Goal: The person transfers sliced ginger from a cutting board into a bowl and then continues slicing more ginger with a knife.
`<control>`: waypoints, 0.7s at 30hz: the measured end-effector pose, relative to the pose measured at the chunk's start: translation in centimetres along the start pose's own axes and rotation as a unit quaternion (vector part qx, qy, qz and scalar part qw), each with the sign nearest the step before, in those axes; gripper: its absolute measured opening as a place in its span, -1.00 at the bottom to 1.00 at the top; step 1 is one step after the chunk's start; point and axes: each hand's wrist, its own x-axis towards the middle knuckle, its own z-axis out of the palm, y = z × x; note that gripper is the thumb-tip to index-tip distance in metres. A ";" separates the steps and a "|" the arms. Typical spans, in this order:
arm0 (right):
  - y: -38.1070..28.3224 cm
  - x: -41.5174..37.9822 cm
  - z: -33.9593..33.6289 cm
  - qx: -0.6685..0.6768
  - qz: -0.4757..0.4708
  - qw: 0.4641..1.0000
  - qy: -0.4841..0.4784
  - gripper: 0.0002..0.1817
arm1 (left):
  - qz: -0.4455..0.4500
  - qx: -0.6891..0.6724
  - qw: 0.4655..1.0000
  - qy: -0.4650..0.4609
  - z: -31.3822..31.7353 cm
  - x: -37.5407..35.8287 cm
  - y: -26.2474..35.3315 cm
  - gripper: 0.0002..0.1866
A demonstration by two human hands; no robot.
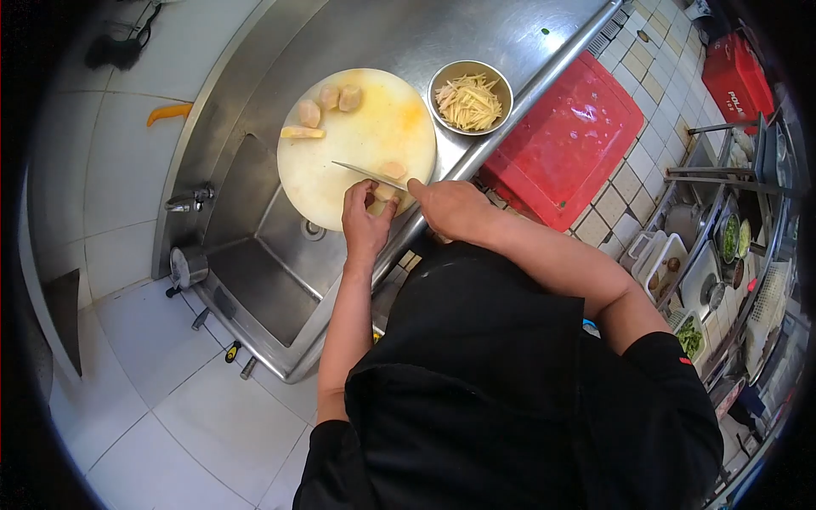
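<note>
Head view, pale peeled ginger piece (pixel 385 192), left hand (pixel 365 223) pinning it, right hand (pixel 448 208) gripping knife (pixel 367 175), round cutting board (pixel 340 170).

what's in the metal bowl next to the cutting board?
The metal bowl holds a heap of pale yellow julienned strips, reaching near the rim. Its bottom is covered by the strips, so anything beneath them cannot be seen.

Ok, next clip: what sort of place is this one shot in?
Most likely a commercial kitchen. A stainless steel counter with a built-in sink holds a round cutting board and a metal bowl of shredded strips; the right hand holds a knife, and racks of prep containers stand alongside.
</note>
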 end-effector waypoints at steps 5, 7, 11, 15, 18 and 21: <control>-0.6 -3.5 -2.1 0.015 -0.017 0.999 0.025 -0.74 | -0.009 -0.002 1.000 0.001 0.0 0.1 0.1 -0.48; -0.8 -5.1 -2.5 -0.010 -0.004 1.000 0.003 -0.74 | -0.017 0.006 1.000 -0.001 0.1 0.1 -0.3 -0.47; -0.1 -6.8 -1.7 -0.005 -0.010 1.000 0.020 -0.73 | -0.022 0.018 1.000 -0.011 0.2 0.1 -0.6 -0.46; 0.2 -6.9 -1.3 -0.013 -0.005 1.000 0.013 -0.74 | -0.005 0.009 1.000 0.004 0.3 -0.1 -0.7 -0.45; 0.2 -6.4 -1.0 -0.011 -0.006 1.000 0.008 -0.74 | -0.004 0.011 1.000 0.006 0.3 -0.1 -0.8 -0.45; 0.0 -5.7 -1.0 0.000 -0.010 1.000 0.005 -0.75 | -0.005 0.016 1.000 0.004 0.2 0.0 -0.6 -0.45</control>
